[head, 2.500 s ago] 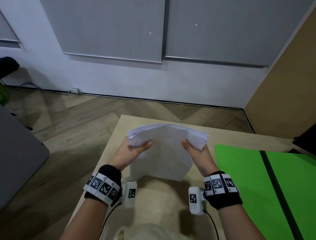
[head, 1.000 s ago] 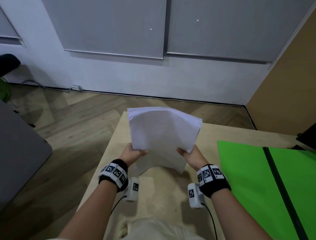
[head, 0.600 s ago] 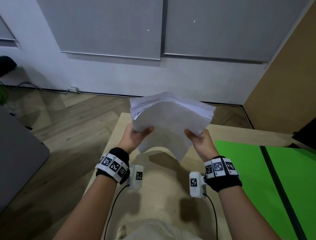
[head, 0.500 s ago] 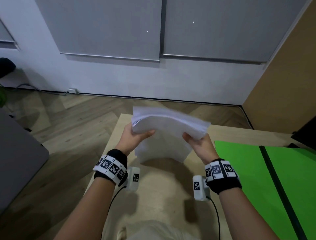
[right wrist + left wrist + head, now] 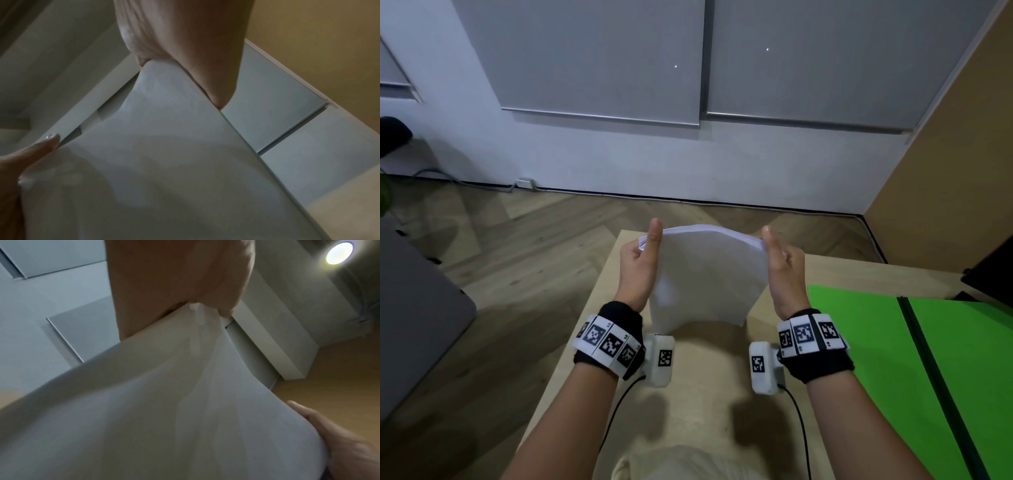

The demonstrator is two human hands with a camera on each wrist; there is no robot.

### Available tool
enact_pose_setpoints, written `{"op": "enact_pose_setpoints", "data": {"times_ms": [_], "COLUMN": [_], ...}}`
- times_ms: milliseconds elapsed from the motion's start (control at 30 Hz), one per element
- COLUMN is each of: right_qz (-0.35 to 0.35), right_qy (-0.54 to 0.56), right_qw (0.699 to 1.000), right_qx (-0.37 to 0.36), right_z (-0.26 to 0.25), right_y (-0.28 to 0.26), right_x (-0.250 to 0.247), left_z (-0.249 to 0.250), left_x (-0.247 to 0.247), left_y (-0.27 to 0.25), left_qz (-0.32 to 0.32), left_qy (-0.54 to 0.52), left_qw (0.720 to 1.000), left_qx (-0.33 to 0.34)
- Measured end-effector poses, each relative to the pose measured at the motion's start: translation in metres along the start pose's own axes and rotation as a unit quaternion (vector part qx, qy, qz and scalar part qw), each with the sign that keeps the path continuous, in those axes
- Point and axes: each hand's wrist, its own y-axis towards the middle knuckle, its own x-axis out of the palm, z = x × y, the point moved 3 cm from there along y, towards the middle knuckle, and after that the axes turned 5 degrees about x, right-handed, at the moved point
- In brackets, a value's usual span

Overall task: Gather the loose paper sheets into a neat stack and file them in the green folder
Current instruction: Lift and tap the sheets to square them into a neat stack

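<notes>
Two hands are seen at the sides of a white paper stack (image 5: 705,274), which is held on edge above the near-left part of the wooden table (image 5: 702,404). The left hand (image 5: 637,270) is pressed flat against the stack's left edge, thumb straight and pointing up along the front corner; the other fingers are hidden behind the sheets in the head view. The right hand (image 5: 784,274) is set likewise against the right edge, thumb raised, fingers out of sight behind the paper. From the left wrist view the stack (image 5: 164,402) is seen bowed, with the left hand (image 5: 176,280) closed over its top corner. From the right wrist view the sheets (image 5: 154,162) are seen held at their upper corner by the right hand (image 5: 185,48). The top edge of the stack is arched between the two thumbs; its lower edge is tilted and appears to be off the table, though contact cannot be told. The green folder (image 5: 893,359) is lying open and flat on the table to the right of the stack, apart from it, a dark spine running down its middle.
</notes>
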Motion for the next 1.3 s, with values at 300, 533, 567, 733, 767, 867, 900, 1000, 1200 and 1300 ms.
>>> {"op": "enact_pose_setpoints", "data": {"times_ms": [300, 533, 567, 733, 767, 867, 900, 1000, 1200, 1300], "right_qz": [-0.051, -0.057, -0.064, -0.028, -0.018, -0.013, -0.017, -0.039, -0.105, -0.037], "right_qy": [-0.091, -0.053, -0.068, -0.116, -0.118, -0.121, -0.12, -0.064, -0.062, -0.103], "right_qw": [0.994, 0.997, 0.995, 0.983, 0.981, 0.982, 0.985, 0.994, 0.966, 0.964], "right_qx": [-0.021, 0.001, 0.027, 0.141, 0.155, 0.141, 0.123, 0.085, 0.228, 0.241], "right_z": [0.002, -0.002, 0.005, 0.051, 0.052, 0.036, 0.028, 0.01, 0.059, 0.083], "right_y": [0.007, -0.006, -0.007, -0.003, -0.003, -0.002, -0.001, -0.004, -0.03, -0.036], "right_x": [-0.004, -0.01, -0.01, -0.015, -0.015, -0.017, -0.019, -0.029, -0.069, -0.102], "left_z": [0.01, 0.01, -0.002, -0.046, -0.046, -0.039, -0.036, -0.029, -0.041, -0.065], "left_x": [-0.001, 0.002, 0.003, 0.007, 0.009, 0.01, 0.01, 0.014, 0.047, 0.08], "left_y": [0.005, -0.009, -0.011, -0.019, -0.019, -0.018, -0.017, -0.014, -0.018, -0.028], "left_qz": [-0.081, -0.082, -0.084, -0.085, -0.08, -0.06, -0.055, -0.05, -0.106, -0.123], "left_qy": [0.079, 0.014, 0.017, 0.09, 0.102, 0.113, 0.113, 0.104, 0.092, 0.084], "left_qw": [0.993, 0.997, 0.996, 0.986, 0.985, 0.987, 0.988, 0.989, 0.972, 0.957], "left_qx": [0.036, -0.003, -0.036, -0.11, -0.113, -0.093, -0.09, -0.09, -0.187, -0.247]}}
